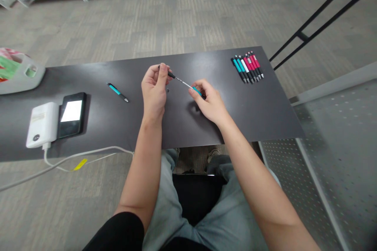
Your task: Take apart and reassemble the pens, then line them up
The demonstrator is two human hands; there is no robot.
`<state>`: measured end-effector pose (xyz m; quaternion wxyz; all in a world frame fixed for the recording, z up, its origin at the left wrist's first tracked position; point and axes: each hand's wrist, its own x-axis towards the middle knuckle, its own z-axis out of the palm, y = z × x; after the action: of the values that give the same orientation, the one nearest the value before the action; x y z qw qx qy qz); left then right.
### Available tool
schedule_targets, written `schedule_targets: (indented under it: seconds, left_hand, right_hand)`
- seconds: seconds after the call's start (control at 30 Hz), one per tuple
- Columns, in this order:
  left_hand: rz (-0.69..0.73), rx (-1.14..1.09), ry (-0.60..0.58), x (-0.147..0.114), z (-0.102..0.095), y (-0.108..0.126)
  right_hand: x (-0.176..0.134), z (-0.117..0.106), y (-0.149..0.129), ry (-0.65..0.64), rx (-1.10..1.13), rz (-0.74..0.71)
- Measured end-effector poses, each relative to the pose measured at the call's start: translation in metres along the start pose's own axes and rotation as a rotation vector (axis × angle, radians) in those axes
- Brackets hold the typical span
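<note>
Above the dark table, my left hand (156, 88) pinches the black grip section (171, 75) of a pen between thumb and fingers. A thin, pale refill (184, 82) runs from that section to the teal pen barrel (196, 91), which my right hand (208, 101) grips with its fingertips. The barrel's far end is partly hidden by the right fingers. A tiny dark piece (168, 90) shows just beside my left hand, too small to name. Further left lies a whole teal and black pen (118, 92), touched by neither hand.
Several pens (247, 67) in teal, white and pink lie in a row at the table's (250, 121) right end. Leftward are a phone (71, 114), a white power bank (43, 124) with a cable (97, 150) over the front edge, and a white basket (22, 80).
</note>
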<state>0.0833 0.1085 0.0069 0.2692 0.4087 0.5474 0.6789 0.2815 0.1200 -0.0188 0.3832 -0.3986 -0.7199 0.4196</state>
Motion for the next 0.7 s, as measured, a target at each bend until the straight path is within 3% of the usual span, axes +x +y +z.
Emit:
schedule_targets:
  seconds: [0.13, 0.27, 0.5, 0.7]
  left_hand:
    - [0.026, 0.09, 0.0, 0.008, -0.016, -0.006]
    - [0.026, 0.249, -0.101, 0.006, -0.024, -0.012]
    - [0.008, 0.947, -0.154, -0.007, -0.015, -0.002]
    - [-0.05, 1.134, -0.216, -0.015, -0.012, 0.003]
  right_hand:
    - [-0.001, -0.008, 0.001, -0.013, -0.087, -0.005]
    - [0.0, -0.013, 0.002, 0.004, -0.121, 0.003]
    - [0.0, -0.018, 0.004, 0.048, -0.152, 0.016]
    - [-0.001, -0.019, 0.003, 0.052, -0.138, 0.001]
